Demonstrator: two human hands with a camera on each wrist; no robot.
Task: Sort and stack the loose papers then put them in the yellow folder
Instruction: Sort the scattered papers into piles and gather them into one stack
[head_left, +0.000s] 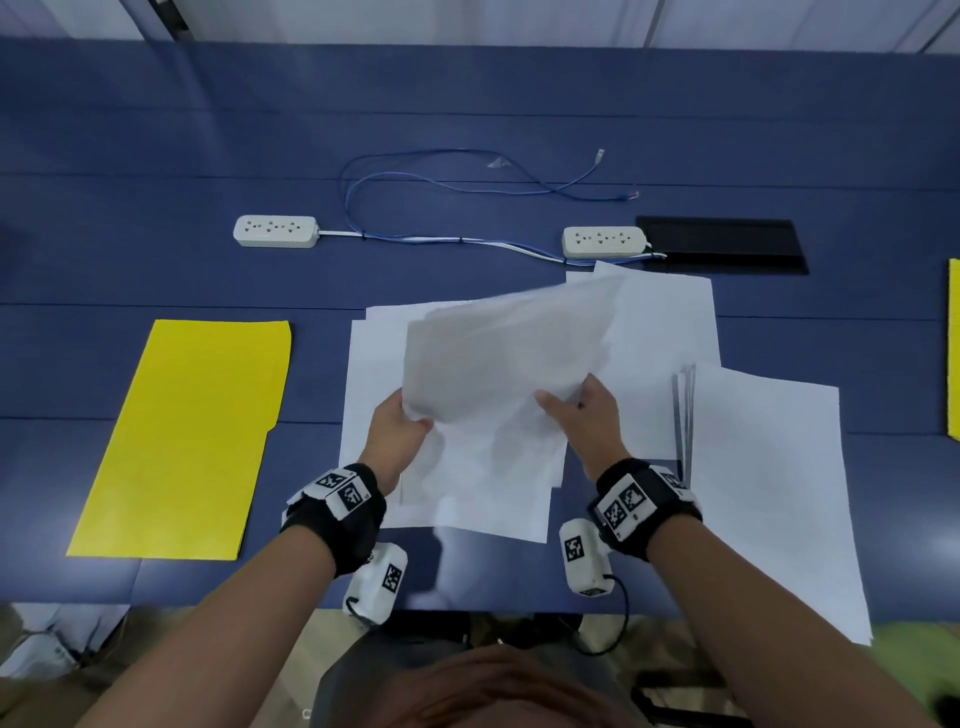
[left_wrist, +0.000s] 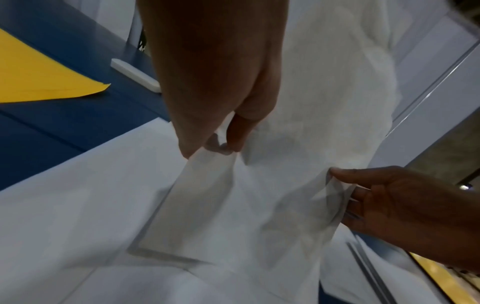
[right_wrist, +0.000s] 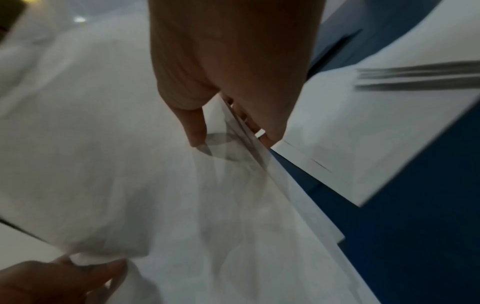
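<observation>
A bundle of white sheets (head_left: 498, 353) is lifted above the table, its far end raised and blurred. My left hand (head_left: 400, 431) pinches its near left edge (left_wrist: 207, 152), thumb over fingers. My right hand (head_left: 587, 415) grips its near right edge (right_wrist: 233, 131), thumb on top and fingers underneath. More white papers (head_left: 374, 395) lie flat below, and loose sheets (head_left: 665, 322) spread to the right. A further stack (head_left: 769, 488) lies at the near right. The yellow folder (head_left: 192, 436) lies closed on the left of the blue table (head_left: 156, 260).
Two white power strips (head_left: 275, 231) (head_left: 605, 242) and a blue cable (head_left: 415, 176) lie further back. A black panel (head_left: 722, 244) sits at the back right. Another yellow object (head_left: 953, 353) shows at the right edge. The table's near edge runs just below my wrists.
</observation>
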